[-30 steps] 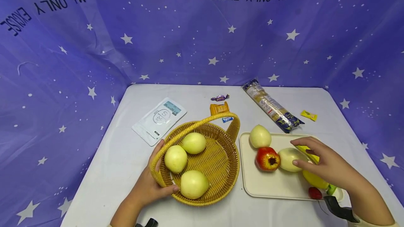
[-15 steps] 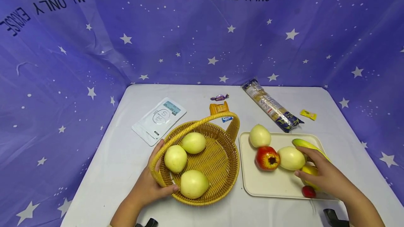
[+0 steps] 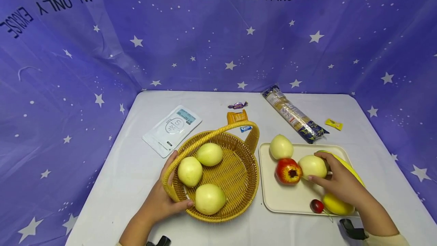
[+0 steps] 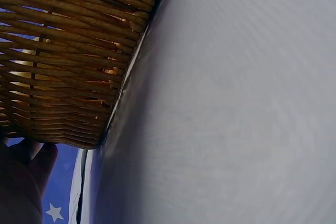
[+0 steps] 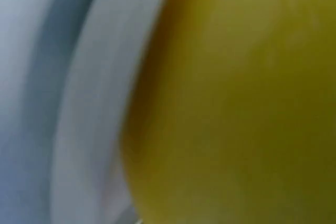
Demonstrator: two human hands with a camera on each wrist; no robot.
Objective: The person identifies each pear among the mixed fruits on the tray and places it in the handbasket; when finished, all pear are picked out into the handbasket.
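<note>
Three pale-green fruits [image 3: 210, 199] lay in the basket [image 3: 235, 172] the left hand [image 3: 164, 197] gripped; at three o'clock, the right hand [image 3: 342, 182] clasped a fourth [image 3: 310, 167], seemingly leaving one [image 3: 281, 147].

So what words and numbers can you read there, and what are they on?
"ONLY EXCUSE", twice, upside down on the purple starry cloth; word before it unclear.
"IS THAT", upside down above, cut off.
"S" on the flat white pouch; its other print too small.
Unreadable: long clear plastic packet; purple, orange, blue, yellow sweet wrappers.
</note>
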